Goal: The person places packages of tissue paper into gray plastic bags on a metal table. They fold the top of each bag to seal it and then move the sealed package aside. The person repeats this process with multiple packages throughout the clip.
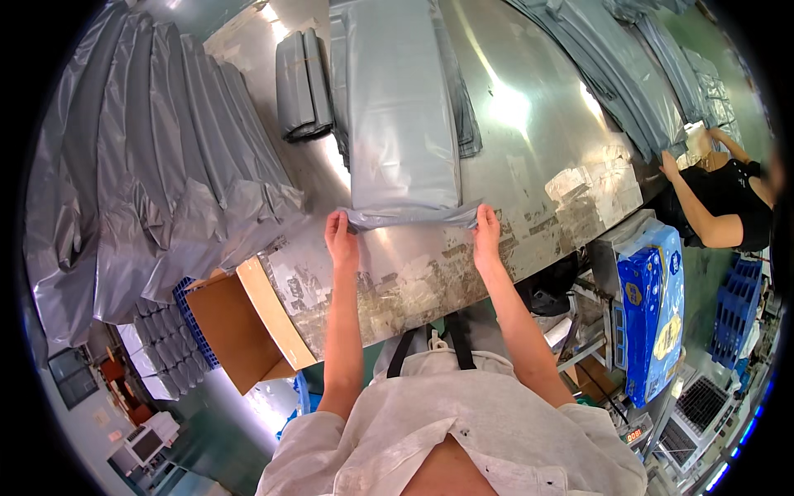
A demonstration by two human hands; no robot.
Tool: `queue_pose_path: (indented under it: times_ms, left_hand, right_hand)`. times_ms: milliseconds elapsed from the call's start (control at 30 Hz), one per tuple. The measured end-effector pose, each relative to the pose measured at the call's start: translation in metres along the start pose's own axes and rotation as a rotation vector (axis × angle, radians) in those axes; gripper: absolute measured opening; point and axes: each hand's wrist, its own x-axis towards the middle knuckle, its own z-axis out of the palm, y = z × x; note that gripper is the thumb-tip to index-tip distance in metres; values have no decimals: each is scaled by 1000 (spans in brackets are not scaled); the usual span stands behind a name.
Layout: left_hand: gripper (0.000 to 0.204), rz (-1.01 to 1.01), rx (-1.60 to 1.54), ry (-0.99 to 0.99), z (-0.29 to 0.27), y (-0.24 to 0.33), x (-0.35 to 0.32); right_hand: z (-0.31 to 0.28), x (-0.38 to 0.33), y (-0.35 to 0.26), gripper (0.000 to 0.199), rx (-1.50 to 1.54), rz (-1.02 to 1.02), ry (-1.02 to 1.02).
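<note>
A long stack of grey plastic bags (401, 116) lies lengthwise on the metal table in front of me. My left hand (341, 238) pinches the left corner of the near edge, and my right hand (487, 231) pinches the right corner. Between them the edge hangs a little slack and creased. Both hands are closed, fingers pressed on the plastic. More grey sheets (470, 132) stick out from under the stack on its right. Left of it lies a folded, rolled bundle of grey bags (303, 87).
Long grey bag piles (165, 149) drape over the left side. An open cardboard box (240, 331) stands at the table's (529, 190) near-left edge. At the right, a co-worker (719, 198) handles more grey bags (620, 74). A blue package (653, 314) sits near the right edge.
</note>
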Motion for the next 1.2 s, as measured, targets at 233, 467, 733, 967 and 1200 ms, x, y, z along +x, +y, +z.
queue_pose_path:
  times_ms: [233, 467, 733, 967, 1200]
  left_hand:
    - [20, -8, 137, 105, 10, -27, 10]
    - [47, 446, 1100, 289, 44, 17, 1]
    - [66, 672, 1768, -169, 128, 29, -29]
    - [71, -295, 338, 5, 36, 8, 27]
    - [91, -513, 183, -295, 50, 29, 54]
  right_hand:
    - [55, -4, -1, 30, -539, -140, 98]
    - [42, 0, -9, 38, -725, -429, 182]
    - [90, -27, -36, 78, -987, -724, 67]
    - [84, 4, -13, 77, -77, -120, -242]
    - [77, 20, -55, 76, 127, 209, -495]
